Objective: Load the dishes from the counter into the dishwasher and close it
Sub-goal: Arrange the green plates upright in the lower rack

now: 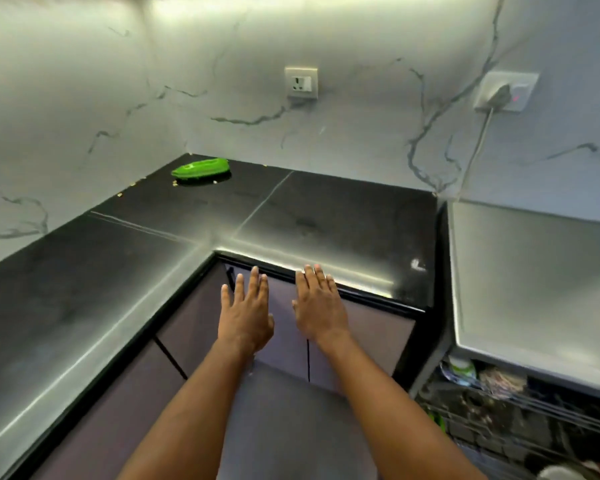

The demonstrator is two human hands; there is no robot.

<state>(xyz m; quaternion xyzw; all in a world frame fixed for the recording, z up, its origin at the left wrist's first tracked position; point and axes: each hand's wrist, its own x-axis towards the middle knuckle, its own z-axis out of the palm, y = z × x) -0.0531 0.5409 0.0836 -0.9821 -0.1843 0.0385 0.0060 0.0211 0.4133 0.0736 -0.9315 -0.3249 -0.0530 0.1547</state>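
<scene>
Both hands out flat at centre frame, palms down, fingers straight and slightly spread, holding nothing. The left hand (246,313) hovers over the cabinet doors (284,341); the right hand (321,304) sits just beside it, fingertips at the counter (343,216) edge. That black counter is nearly bare: only a green lid (201,168) far back, upper left. At lower right, the dishwasher (534,271) stands open, its rack (506,410) pulled out with dishes (461,368) in it.
</scene>
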